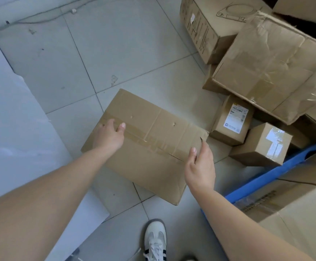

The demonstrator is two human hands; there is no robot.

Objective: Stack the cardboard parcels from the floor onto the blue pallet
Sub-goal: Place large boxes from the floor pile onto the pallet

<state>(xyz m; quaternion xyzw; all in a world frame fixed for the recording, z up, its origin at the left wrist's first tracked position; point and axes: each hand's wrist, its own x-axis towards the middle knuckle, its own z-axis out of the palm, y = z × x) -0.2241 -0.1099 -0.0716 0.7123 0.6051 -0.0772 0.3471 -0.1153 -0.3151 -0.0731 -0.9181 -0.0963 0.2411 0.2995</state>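
Parcel: the left hand curls its fingers near the left end, thumb on top. The right hand has its thumb on top at the right edge, fingers down the side. I cannot tell whether either hand has a firm grip. The parcel lies flat on the floor. Several boxes wait beside the pallet, which already holds some, so I judge the job partly done.

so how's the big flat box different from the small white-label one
The big box is wide, flat and taped along its top; the small box is compact with a white label. The big box has a torn corner; the small box looks intact. Both are brown cardboard.
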